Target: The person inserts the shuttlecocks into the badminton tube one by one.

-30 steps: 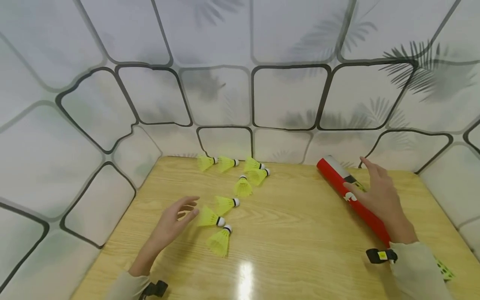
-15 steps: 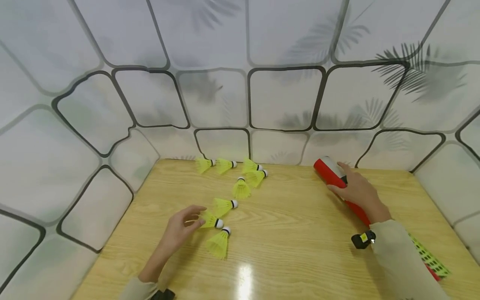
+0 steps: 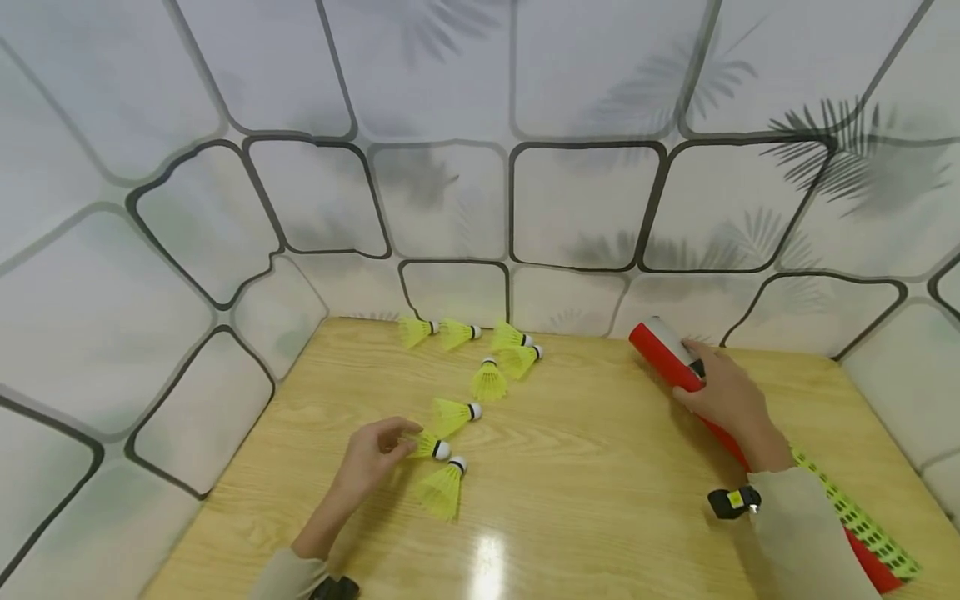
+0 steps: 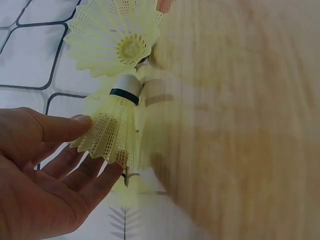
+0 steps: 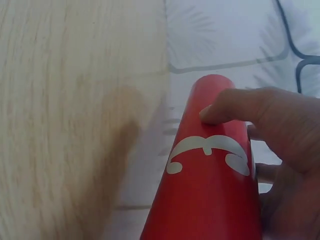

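My left hand pinches the skirt of a yellow shuttlecock at the left of the table. In the left wrist view, the thumb lies on the skirt of that shuttlecock with the fingers beneath, its white cork pointing away. Close by lie two more shuttlecocks, one in front and one behind. On the right, my right hand grips a long red tube lying slantwise. The right wrist view has the thumb pressed on the red tube, fingers around its far side.
Several more yellow shuttlecocks lie towards the back edge of the wooden table. A patterned wall covering rises behind and at both sides. A yellow-green perforated strip runs along the tube's near part.
My left hand has moved right and taken the shuttlecock's skirt between thumb and fingers. My right hand has come down to the left onto the tube and grips it.
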The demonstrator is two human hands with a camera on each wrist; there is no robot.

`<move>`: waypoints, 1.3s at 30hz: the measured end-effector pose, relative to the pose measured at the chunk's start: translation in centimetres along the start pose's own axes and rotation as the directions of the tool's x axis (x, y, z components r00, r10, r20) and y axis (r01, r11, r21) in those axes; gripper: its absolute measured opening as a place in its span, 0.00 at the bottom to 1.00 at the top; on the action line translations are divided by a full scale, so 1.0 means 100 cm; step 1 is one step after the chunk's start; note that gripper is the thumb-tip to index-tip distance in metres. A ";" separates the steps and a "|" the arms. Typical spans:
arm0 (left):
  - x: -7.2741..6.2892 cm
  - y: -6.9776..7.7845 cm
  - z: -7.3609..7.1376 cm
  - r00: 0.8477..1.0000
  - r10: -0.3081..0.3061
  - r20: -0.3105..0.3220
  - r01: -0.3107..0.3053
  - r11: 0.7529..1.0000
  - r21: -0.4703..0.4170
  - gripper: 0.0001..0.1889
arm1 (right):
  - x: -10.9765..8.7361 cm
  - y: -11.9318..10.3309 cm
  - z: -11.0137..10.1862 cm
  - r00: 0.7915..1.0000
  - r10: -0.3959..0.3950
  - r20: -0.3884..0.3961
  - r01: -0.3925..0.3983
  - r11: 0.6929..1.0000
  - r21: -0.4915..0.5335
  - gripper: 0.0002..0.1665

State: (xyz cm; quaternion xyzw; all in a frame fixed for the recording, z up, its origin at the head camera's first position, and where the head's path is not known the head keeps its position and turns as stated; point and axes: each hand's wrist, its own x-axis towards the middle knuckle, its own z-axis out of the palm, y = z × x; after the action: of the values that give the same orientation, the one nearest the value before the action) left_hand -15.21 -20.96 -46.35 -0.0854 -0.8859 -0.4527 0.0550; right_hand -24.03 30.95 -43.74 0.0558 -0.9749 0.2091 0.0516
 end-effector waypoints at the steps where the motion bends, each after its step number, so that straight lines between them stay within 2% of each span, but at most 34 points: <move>1: 0.001 -0.001 -0.001 1.000 0.003 -0.009 -0.003 1.000 0.001 0.10 | -0.002 -0.002 -0.002 1.000 -0.009 -0.028 0.009 1.000 0.005 0.47; 4: 0.006 -0.001 -0.008 0.998 0.024 -0.053 -0.024 1.000 -0.004 0.09 | -0.008 -0.009 -0.010 0.990 -0.049 -0.132 0.051 0.999 0.012 0.46; 9: 0.015 0.001 -0.021 0.990 0.078 -0.118 -0.082 0.996 -0.029 0.10 | -0.017 -0.026 -0.026 0.948 -0.121 -0.295 0.134 0.991 0.022 0.44; 12: 0.020 0.003 -0.028 0.983 0.112 -0.143 -0.117 0.993 -0.032 0.10 | -0.023 -0.035 -0.034 0.909 -0.153 -0.387 0.178 0.984 0.029 0.44; 15: 0.023 0.004 -0.035 0.977 0.132 -0.166 -0.137 0.990 -0.020 0.10 | -0.029 -0.043 -0.038 0.859 -0.193 -0.474 0.232 0.972 0.025 0.45; 19: 0.029 0.008 -0.042 0.971 0.142 -0.190 -0.151 0.988 -0.029 0.10 | -0.034 -0.051 -0.044 0.797 -0.247 -0.551 0.299 0.954 0.005 0.48; 21: 0.033 0.012 -0.045 0.969 0.149 -0.197 -0.159 0.986 -0.038 0.11 | -0.038 -0.054 -0.049 0.772 -0.269 -0.576 0.329 0.944 0.000 0.49; 25: 0.043 0.026 -0.047 0.963 0.171 -0.206 -0.189 0.980 -0.070 0.11 | -0.048 -0.060 -0.060 0.740 -0.292 -0.606 0.380 0.925 0.018 0.53; 28: 0.051 0.040 -0.045 0.955 0.190 -0.229 -0.216 0.972 -0.095 0.11 | -0.056 -0.064 -0.068 0.725 -0.304 -0.618 0.415 0.909 0.040 0.58; 30: 0.056 0.050 -0.042 0.948 0.201 -0.247 -0.235 0.965 -0.116 0.11 | -0.061 -0.067 -0.072 0.724 -0.311 -0.616 0.433 0.900 0.054 0.61; 33: 0.062 0.066 -0.037 0.938 0.210 -0.276 -0.263 0.949 -0.172 0.11 | -0.066 -0.071 -0.075 0.728 -0.305 -0.614 0.438 0.896 0.074 0.63; 36: 0.065 0.081 -0.032 0.925 0.218 -0.310 -0.295 0.928 -0.227 0.11 | -0.071 -0.074 -0.074 0.743 -0.291 -0.603 0.434 0.895 0.103 0.62; 39: 0.068 0.095 -0.028 0.905 0.230 -0.357 -0.332 0.908 -0.257 0.11 | -0.074 -0.077 -0.071 0.757 -0.288 -0.586 0.438 0.890 0.128 0.61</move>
State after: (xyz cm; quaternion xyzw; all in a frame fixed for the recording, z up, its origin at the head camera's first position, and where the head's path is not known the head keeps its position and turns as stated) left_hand -19.86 -17.12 -36.00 -0.1470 -0.7606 -0.5815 0.2485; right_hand -15.17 27.53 -35.14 0.1887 -0.8521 0.3264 0.3630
